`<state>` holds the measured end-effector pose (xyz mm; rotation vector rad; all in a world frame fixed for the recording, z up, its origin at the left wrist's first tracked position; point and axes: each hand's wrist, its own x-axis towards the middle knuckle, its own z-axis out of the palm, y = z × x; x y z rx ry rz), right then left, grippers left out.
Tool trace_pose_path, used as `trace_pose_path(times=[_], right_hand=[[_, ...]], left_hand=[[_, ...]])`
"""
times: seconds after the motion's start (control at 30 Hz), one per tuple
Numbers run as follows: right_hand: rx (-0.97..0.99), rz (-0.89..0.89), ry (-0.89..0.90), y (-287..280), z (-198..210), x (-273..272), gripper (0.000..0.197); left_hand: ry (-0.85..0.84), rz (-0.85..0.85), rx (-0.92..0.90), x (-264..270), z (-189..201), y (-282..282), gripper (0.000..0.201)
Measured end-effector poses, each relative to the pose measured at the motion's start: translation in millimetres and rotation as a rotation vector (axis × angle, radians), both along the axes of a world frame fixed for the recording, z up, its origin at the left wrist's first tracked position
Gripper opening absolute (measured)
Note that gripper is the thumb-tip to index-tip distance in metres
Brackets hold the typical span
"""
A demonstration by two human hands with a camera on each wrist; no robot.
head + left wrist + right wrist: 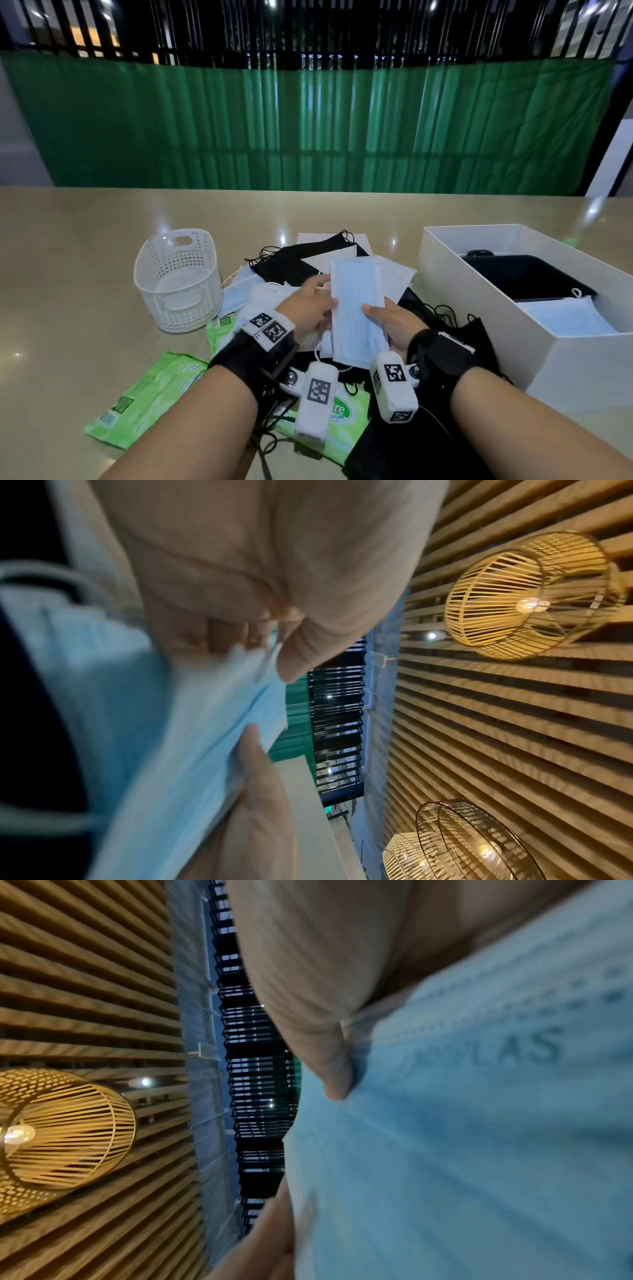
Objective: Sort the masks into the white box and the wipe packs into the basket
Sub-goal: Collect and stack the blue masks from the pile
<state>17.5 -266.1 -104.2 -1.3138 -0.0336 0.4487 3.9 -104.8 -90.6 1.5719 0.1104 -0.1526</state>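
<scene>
A light blue mask (358, 308) is held upright above the pile, between both hands. My left hand (313, 305) grips its left edge, thumb on the front. My right hand (390, 320) pinches its right edge, thumb on the blue face. The left wrist view shows the blue mask (192, 723) under my thumb; the right wrist view shows the mask (462, 1123) with printed letters. Black and white masks (294, 263) lie heaped on the table. Green wipe packs (150, 387) lie near me. The white basket (178, 274) stands left, the white box (479, 274) right.
Inside the white box lie a black mask (527, 277) and a light blue one (565, 315). Another wipe pack (339, 418) lies under my wrists. Beige table top (85, 240) stretches left and behind. A green curtain hangs beyond the table.
</scene>
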Motion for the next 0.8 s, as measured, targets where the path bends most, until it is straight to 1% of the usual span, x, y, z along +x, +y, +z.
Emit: trace_pose_path(times=[0.07,0.13,0.17,0.23,0.3,0.33,0.37,0.43,0.47,0.53,0.6,0.7,0.73,0.8], right_hand=[[-0.017,-0.030,-0.015,-1.5,-1.6,2.9,0.031],[-0.027,-0.046,-0.014,-1.7,-3.1,4.8,0.033],[-0.030,-0.053,-0.009,-1.8,-2.9,4.9,0.033],[-0.034,-0.059,-0.004,-2.4,-3.7,6.6,0.031],[-0.041,-0.069,-0.017,-3.0,-4.5,7.4,0.032],[-0.045,-0.075,-0.023,-3.3,-5.0,7.8,0.033],[-0.040,-0.079,-0.021,-3.4,-4.9,7.8,0.035],[-0.029,-0.086,-0.015,-3.2,-4.7,6.9,0.036],[-0.021,-0.092,-0.012,-2.7,-3.5,5.7,0.034],[0.009,-0.112,-0.007,-2.7,-2.3,4.6,0.033],[0.026,-0.136,0.003,-4.2,-2.5,4.2,0.036],[0.083,-0.152,0.040,-5.7,-0.9,2.1,0.032],[0.091,-0.161,0.045,-6.7,-1.6,2.6,0.034],[0.111,-0.169,0.044,-6.7,-1.6,2.6,0.036]], left_hand=[[-0.074,0.074,0.186,3.1,13.8,17.5,0.051],[-0.122,0.101,0.475,-1.1,25.6,38.2,0.049],[-0.119,0.072,0.635,-4.4,29.4,46.1,0.049],[-0.072,-0.077,0.922,-12.2,31.2,57.5,0.049],[-0.001,-0.177,1.117,-17.6,25.7,64.0,0.046],[0.012,-0.190,1.159,-17.6,20.8,66.8,0.045],[0.025,-0.189,1.160,-15.9,15.4,68.6,0.046],[0.037,-0.208,1.173,-11.0,5.0,70.3,0.051],[0.021,-0.236,1.218,-7.9,1.9,69.9,0.054],[-0.057,-0.227,1.315,0.4,-5.2,69.3,0.055],[-0.136,-0.181,1.379,5.4,-7.9,66.0,0.047],[-0.169,-0.136,1.438,7.5,-1.4,62.7,0.024],[-0.187,-0.089,1.433,6.7,2.6,64.9,0.018],[-0.205,-0.011,1.365,6.9,10.8,73.9,0.020]])
